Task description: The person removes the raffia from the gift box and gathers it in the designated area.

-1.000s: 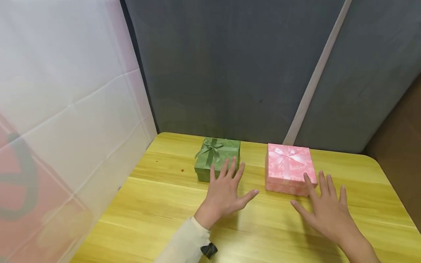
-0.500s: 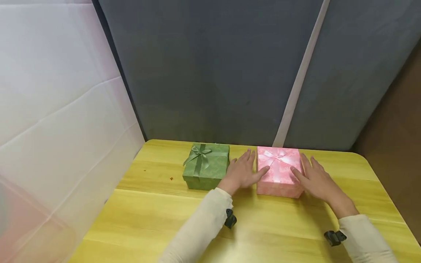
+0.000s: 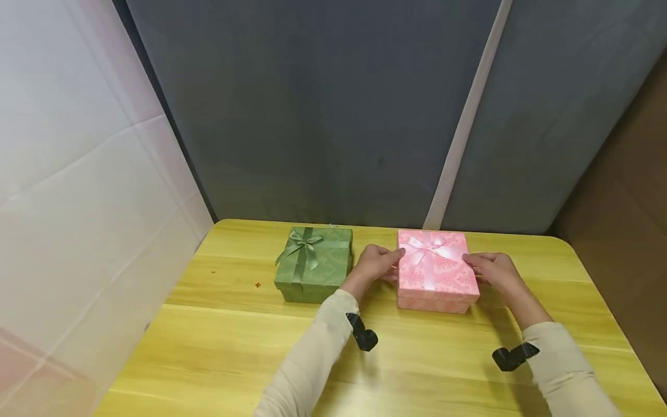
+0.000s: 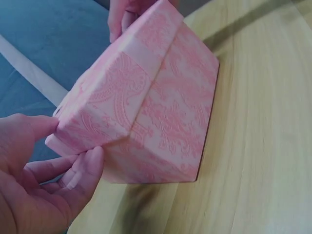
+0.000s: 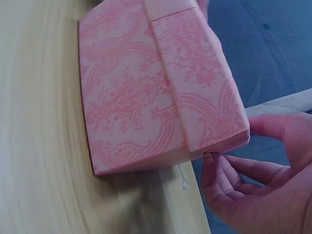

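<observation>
The pink box (image 3: 436,269) was supported by the bench (image 3: 224,336), at three o'clock from the left hand (image 3: 374,263) and nine o'clock from the right hand (image 3: 496,271). Its lid (image 4: 117,92) was pinched at opposite sides by both hands, so neither was nearer. No long axis could be made out, the lid being nearly square. The green box (image 3: 325,266) was seen at the left hand's nine o'clock.

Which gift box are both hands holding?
The pink gift box: the left hand and right hand pinch its lid from opposite sides. Neither grips the green gift box.
</observation>
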Motion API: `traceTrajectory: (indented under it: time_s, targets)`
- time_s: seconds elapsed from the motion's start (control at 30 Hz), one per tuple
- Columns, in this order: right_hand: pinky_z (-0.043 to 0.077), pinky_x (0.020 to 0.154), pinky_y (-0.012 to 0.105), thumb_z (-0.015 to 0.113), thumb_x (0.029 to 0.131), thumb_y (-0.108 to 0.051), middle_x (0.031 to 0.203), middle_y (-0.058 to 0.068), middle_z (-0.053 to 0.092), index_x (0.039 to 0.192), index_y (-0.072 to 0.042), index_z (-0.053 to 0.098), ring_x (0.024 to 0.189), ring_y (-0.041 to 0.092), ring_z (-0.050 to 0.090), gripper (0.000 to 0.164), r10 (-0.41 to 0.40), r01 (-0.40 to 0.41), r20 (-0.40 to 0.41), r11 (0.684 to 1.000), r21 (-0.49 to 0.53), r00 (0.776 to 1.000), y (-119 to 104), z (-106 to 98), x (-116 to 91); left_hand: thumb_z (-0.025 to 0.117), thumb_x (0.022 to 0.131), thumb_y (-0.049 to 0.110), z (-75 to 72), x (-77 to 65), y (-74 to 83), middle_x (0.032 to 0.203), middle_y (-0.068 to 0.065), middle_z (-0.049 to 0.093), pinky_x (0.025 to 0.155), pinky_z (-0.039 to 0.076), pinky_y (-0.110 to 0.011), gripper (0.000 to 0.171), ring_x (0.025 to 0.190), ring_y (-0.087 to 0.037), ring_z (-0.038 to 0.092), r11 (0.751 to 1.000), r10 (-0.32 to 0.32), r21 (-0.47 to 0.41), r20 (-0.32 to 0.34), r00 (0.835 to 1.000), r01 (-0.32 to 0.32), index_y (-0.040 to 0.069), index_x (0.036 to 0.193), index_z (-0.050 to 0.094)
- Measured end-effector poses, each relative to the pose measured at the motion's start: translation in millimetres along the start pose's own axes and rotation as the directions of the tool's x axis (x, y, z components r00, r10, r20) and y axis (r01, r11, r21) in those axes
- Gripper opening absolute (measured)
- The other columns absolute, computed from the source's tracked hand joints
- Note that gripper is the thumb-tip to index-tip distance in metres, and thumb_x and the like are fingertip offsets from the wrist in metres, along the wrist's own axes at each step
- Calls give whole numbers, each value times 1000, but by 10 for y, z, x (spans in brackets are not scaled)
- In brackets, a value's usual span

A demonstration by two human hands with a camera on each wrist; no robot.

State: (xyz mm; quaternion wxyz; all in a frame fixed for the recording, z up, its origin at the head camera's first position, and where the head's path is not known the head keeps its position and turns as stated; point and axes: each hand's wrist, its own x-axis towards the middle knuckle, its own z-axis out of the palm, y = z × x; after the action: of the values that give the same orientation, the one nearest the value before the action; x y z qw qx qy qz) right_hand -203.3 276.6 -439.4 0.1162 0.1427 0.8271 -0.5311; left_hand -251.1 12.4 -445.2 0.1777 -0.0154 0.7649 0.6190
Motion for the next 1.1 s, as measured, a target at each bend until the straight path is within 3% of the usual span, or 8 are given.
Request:
traceTrajectory:
  time_s: [0.13,0.23,0.3,0.5,0.67,0.87,1.0,1.1]
  targets:
    - [56,96,36,58,105,-38,138,28,60,145,17,46,109,21,68,69,-20,19,6,999,49,1000,-4,-35,-13,70,100,24,-15,-3,27,81,-12,71,73,62,-36,35,62,-13,67,997,-54,-53,-3,999,54,-10,108,71]
    - [57,85,26,61,104,-36,124,14,68,144,16,47,95,4,66,67,-39,38,8,995,90,999,0,-54,-23,70,100,23,-18,-8,39,85,-13,72,72,62,-35,34,63,-13,67,996,-62,-71,-1,998,62,-10,106,71]
    - [56,82,24,60,104,-35,123,9,68,144,16,48,94,2,64,66,-54,54,4,994,99,999,-6,-59,-34,70,100,23,-15,-15,54,88,-13,72,74,62,-36,33,65,-15,68,995,-58,-78,0,998,58,-9,105,72]
    - [55,96,38,55,106,-42,145,29,53,146,12,48,114,24,64,68,-68,69,-34,997,27,997,-82,-73,-95,70,101,24,-29,-57,132,94,-15,72,84,61,-44,33,79,-21,72,997,-36,-69,7,999,37,-8,108,72]
    - [49,100,44,53,105,-48,151,31,47,149,10,47,132,40,53,73,-74,74,-65,997,8,995,-142,-90,-169,69,101,24,-47,-93,194,101,-16,72,90,59,-46,37,92,-26,73,994,-26,-104,17,1000,28,-10,116,68]
    - [43,105,47,50,105,-54,156,31,39,155,6,40,138,44,44,79,-64,67,-90,997,33,994,-186,-128,-293,71,99,24,-49,-174,287,104,-16,73,84,61,-42,38,95,-27,73,990,9,-139,-1,1000,-9,-9,119,70]
    - [50,93,23,53,104,-53,143,17,57,156,7,37,119,16,60,81,-144,153,-83,981,120,986,-219,-171,-383,71,99,30,-84,-276,387,105,-13,74,86,60,-41,42,94,-22,73,992,62,-107,-11,998,-63,-5,123,71]
    - [54,84,16,56,107,-37,124,-2,67,153,9,39,101,0,65,67,-261,252,-16,914,318,965,-213,-207,-486,72,98,31,-147,-382,432,110,-10,73,90,59,-41,44,95,-19,72,988,117,-108,28,993,-113,-1,128,70]
